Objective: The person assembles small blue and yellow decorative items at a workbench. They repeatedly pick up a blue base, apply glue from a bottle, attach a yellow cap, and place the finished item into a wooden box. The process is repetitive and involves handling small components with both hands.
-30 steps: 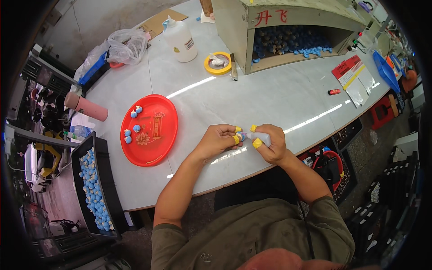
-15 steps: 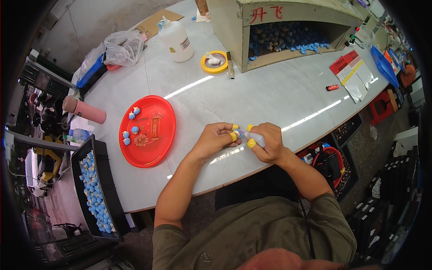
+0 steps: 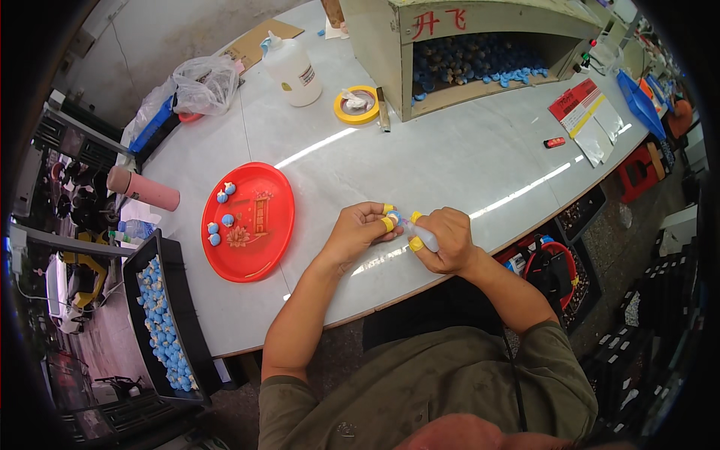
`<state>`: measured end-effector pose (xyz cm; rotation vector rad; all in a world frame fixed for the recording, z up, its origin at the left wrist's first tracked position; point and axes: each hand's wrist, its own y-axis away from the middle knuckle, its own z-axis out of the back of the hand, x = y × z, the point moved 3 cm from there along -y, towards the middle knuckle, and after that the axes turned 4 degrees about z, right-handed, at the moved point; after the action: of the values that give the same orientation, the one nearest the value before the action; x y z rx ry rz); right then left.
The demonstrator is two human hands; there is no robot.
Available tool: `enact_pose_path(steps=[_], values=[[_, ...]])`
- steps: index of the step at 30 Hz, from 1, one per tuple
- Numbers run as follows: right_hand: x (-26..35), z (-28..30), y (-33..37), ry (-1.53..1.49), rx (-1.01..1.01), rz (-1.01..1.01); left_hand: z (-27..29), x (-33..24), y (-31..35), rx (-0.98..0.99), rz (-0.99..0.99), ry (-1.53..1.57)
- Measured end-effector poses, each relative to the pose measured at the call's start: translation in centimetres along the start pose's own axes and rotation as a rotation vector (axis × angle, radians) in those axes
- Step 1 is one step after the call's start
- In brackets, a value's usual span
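My left hand (image 3: 358, 231) pinches a small blue and white round piece (image 3: 394, 215) between thumb and fingertips, which wear yellow finger covers. In my right hand (image 3: 452, 241) is a small translucent squeeze bottle (image 3: 425, 238), gripped with yellow-covered fingers. The bottle's tip points left at the blue piece; whether the two touch is too small to tell. Both hands are just above the near side of the grey table. To their left lies a red round tray (image 3: 264, 251) bearing several blue and white pieces (image 3: 228, 220) along its left part.
A black bin (image 3: 196, 341) of many blue pieces stands at the table's left end, near a pink bottle (image 3: 154, 192). Farther back are a white squeeze bottle (image 3: 301, 79), yellow tape (image 3: 346, 116) and a greenish box (image 3: 379, 71) with blue pieces inside. A red lighter (image 3: 554, 142) lies right.
The whole view has shifted slightly. Both hands keep nearly the same place and hold, with the bottle and blue piece turned a little between them.
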<state>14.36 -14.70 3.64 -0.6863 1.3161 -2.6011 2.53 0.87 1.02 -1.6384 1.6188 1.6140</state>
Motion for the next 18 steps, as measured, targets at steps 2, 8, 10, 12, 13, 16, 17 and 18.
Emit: enact_pose_path(steps=[2,8,10,12,13,16,17,18], values=[[0.05,-0.08,-0.03,0.003,0.009,-0.005,-0.01,-0.03,0.02,-0.003,-0.003,0.004],[0.02,-0.35,0.36,-0.016,0.021,0.005,-0.13,-0.13,0.08,-0.020,-0.005,0.011],[0.03,-0.18,0.27,-0.015,0.008,-0.001,-0.23,-0.29,0.19,-0.029,-0.002,0.011],[0.05,0.07,0.12,-0.005,-0.005,-0.011,0.04,0.06,-0.04,-0.015,-0.006,0.002],[0.05,0.09,0.08,-0.006,-0.008,-0.013,0.15,0.22,-0.13,-0.009,-0.008,-0.003],[-0.04,0.03,0.02,-0.007,-0.014,-0.021,0.15,0.40,-0.23,-0.006,-0.003,-0.023],[-0.09,-0.03,0.03,-0.006,-0.014,-0.024,0.12,0.38,-0.21,-0.005,-0.002,-0.022],[-0.12,-0.08,0.02,-0.005,-0.015,-0.025,0.09,0.29,-0.15,-0.005,0.000,-0.020]])
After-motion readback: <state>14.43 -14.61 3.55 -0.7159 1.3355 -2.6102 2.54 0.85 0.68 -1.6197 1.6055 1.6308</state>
